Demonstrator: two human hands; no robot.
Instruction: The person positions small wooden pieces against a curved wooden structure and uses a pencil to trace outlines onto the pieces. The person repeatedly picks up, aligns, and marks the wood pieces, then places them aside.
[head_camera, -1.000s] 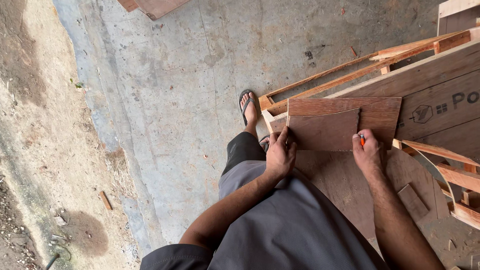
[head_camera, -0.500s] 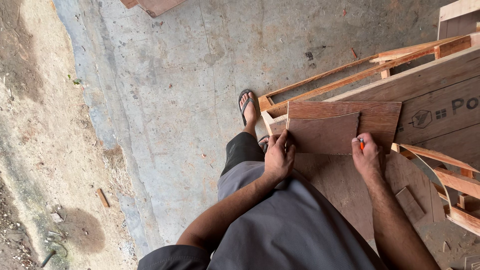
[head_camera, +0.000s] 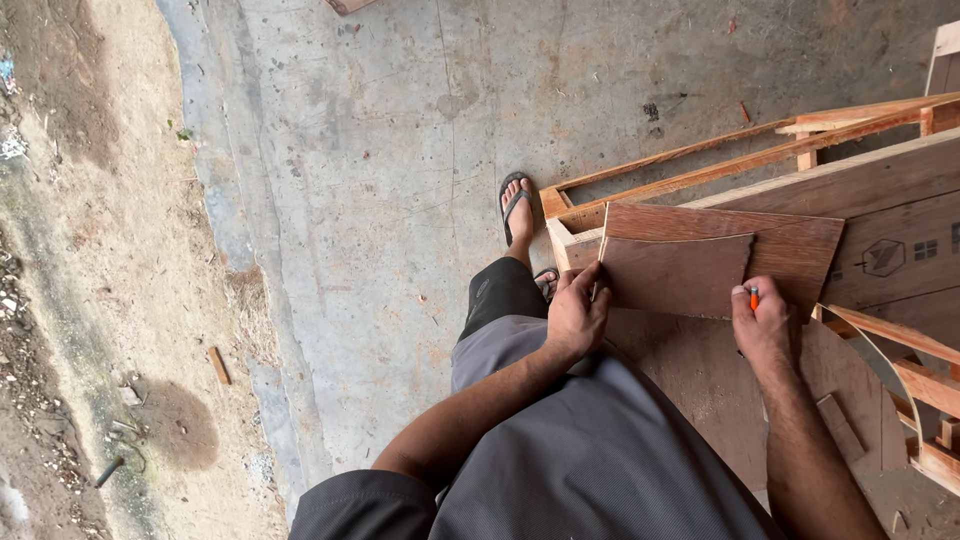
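The left hand (head_camera: 575, 318) grips the small plywood panel's (head_camera: 675, 275) left edge while the right hand (head_camera: 762, 322) pinches an orange pencil (head_camera: 753, 297) at its right corner.

Grey shirt (head_camera: 600, 450), short sleeves; dark trousers (head_camera: 500, 295); flip-flop (head_camera: 515, 205).
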